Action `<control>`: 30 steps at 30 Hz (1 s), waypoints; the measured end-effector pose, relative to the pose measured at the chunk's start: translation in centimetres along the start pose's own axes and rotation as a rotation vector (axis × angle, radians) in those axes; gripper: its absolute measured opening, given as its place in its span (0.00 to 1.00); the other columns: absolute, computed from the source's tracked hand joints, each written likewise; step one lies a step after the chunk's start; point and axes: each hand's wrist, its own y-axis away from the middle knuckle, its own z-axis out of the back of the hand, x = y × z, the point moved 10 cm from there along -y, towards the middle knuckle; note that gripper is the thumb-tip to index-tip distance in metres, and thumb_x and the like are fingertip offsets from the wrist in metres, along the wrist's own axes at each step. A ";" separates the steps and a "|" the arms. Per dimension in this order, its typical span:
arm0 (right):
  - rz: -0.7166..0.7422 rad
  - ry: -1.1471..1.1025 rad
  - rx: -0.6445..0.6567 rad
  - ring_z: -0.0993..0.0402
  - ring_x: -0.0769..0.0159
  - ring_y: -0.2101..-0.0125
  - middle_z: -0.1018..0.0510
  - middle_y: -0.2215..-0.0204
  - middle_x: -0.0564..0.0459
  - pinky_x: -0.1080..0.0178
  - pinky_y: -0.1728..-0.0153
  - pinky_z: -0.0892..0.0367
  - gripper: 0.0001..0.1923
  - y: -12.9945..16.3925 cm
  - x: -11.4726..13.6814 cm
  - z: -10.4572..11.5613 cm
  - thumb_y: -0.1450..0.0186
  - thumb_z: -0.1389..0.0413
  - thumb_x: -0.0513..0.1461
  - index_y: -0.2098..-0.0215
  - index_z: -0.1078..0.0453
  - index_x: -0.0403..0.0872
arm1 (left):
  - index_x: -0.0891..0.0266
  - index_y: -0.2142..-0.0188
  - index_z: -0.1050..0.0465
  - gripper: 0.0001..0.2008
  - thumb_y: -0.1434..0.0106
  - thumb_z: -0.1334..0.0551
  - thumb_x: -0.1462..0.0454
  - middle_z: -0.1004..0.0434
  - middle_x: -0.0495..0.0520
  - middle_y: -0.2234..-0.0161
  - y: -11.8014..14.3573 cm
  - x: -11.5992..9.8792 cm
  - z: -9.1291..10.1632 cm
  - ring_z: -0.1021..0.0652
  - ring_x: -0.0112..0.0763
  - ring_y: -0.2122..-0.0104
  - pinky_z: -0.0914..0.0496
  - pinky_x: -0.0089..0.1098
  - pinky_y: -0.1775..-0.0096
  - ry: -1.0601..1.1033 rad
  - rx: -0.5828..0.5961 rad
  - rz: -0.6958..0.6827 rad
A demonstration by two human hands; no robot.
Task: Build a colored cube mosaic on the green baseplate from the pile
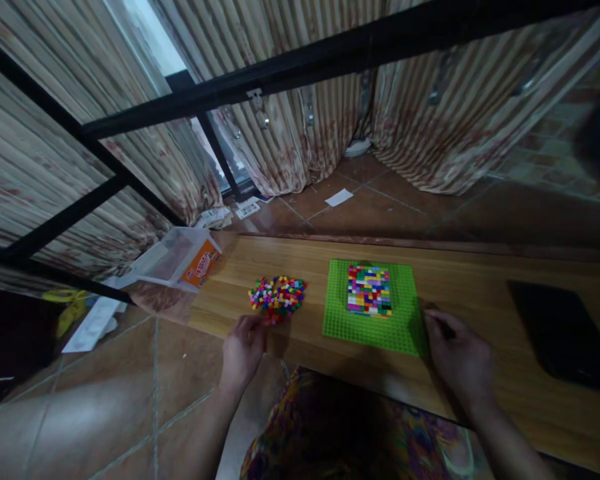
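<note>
My left hand (243,348) is at the near-left side of a loose pile of small multicoloured toy bricks (278,295). Its fingers are curled together by some red bricks, and whatever they pinch is too small to make out. A green studded baseplate (343,325) lies flat on the wooden table, carrying a rectangular block of tightly set coloured bricks (369,291). Beside the plate's right edge, my right hand (457,359) rests with bent, closed fingers. I cannot tell whether it grips the edge or a tiny piece.
A clear plastic box (175,259) with an orange label stands at the table's left end. On the wooden table (480,287), a dark flat tablet-like object (563,330) lies at the right. Black metal bars (280,73) and striped curtains (300,147) stand beyond.
</note>
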 end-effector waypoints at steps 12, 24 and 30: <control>-0.006 0.075 -0.008 0.20 0.54 0.65 0.17 0.62 0.46 0.58 0.64 0.29 0.22 0.1 -0.3 0.2 0.35 0.50 0.53 0.60 0.23 0.46 | 0.59 0.60 0.26 0.09 0.36 0.43 0.62 0.23 0.54 0.61 0.4 1.2 -1.9 0.23 0.34 0.60 0.30 0.32 0.59 -0.111 0.086 0.103; -0.013 0.055 -0.001 0.20 0.54 0.65 0.17 0.63 0.45 0.58 0.63 0.29 0.22 0.0 -0.4 0.0 0.35 0.50 0.52 0.60 0.23 0.46 | 0.59 0.63 0.28 0.07 0.36 0.43 0.61 0.22 0.51 0.67 0.2 1.1 -2.1 0.22 0.31 0.67 0.31 0.29 0.64 0.061 0.077 0.186; -0.015 0.021 -0.009 0.20 0.56 0.66 0.17 0.63 0.45 0.59 0.63 0.29 0.22 0.0 -0.5 -0.1 0.35 0.50 0.53 0.61 0.23 0.46 | 0.60 0.63 0.27 0.08 0.37 0.42 0.59 0.20 0.51 0.67 -0.2 -1.0 -1.6 0.21 0.31 0.67 0.30 0.29 0.64 0.218 0.019 0.139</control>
